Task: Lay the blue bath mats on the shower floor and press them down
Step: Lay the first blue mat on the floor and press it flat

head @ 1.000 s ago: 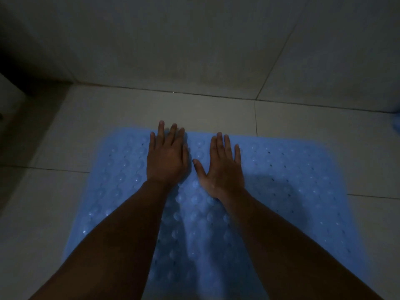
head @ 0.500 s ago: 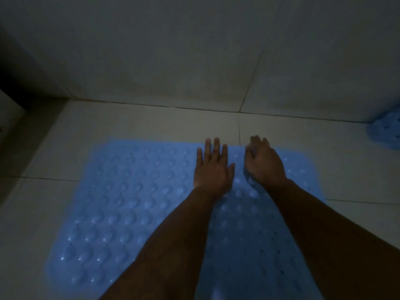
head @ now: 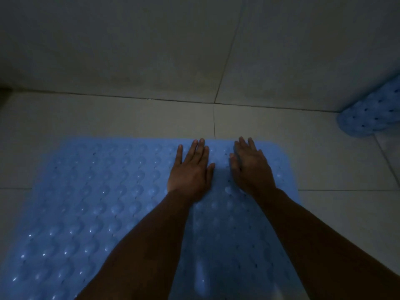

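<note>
Blue bath mat (head: 91, 198) lies flat on the tiled shower floor (head: 108, 118), its far edge near the wall (head: 129, 50). My left hand (head: 190, 172) and right hand (head: 251, 169) press its far right part, fingers straight, gripping nothing. A second blue mat (head: 372, 113) sits right of it, apart, against the wall.

— Where do your hands lie?
— Your left hand (head: 190, 172) and right hand (head: 252, 167) rest side by side on the mat (head: 86, 202), near its far edge.
— And the other mat (head: 372, 113)?
— Far right, on the floor (head: 108, 118) against the wall (head: 129, 44).
</note>
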Motion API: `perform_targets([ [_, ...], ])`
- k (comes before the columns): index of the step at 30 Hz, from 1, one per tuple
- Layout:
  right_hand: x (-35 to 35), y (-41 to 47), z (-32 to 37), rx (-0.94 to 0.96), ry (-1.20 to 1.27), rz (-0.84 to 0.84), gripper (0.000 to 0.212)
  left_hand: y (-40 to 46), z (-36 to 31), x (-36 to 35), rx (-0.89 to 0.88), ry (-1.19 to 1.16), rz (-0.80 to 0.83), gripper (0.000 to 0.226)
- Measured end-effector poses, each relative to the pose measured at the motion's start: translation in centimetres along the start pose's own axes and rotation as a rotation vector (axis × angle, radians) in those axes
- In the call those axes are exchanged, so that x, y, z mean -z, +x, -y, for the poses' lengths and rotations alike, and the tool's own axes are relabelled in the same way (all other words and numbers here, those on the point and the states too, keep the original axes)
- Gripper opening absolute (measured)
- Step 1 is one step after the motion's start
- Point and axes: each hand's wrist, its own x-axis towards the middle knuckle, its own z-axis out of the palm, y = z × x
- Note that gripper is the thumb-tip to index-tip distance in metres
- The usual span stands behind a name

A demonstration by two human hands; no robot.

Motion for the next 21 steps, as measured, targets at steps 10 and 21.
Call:
perform_targets([
  [10, -1.4, 1.7, 1.4, 0.107, -0.024, 0.22, 0.058, 1.3, 0.2, 2.5, 0.039, -0.121, 0.183, 0.066],
  [21, -5.6, -0.3, 2.4, 0.119, -0.212, -0.017, 0.078, -0.5, 1.9, 4.1, 0.151, -0.001, -0.034, 0.056],
])
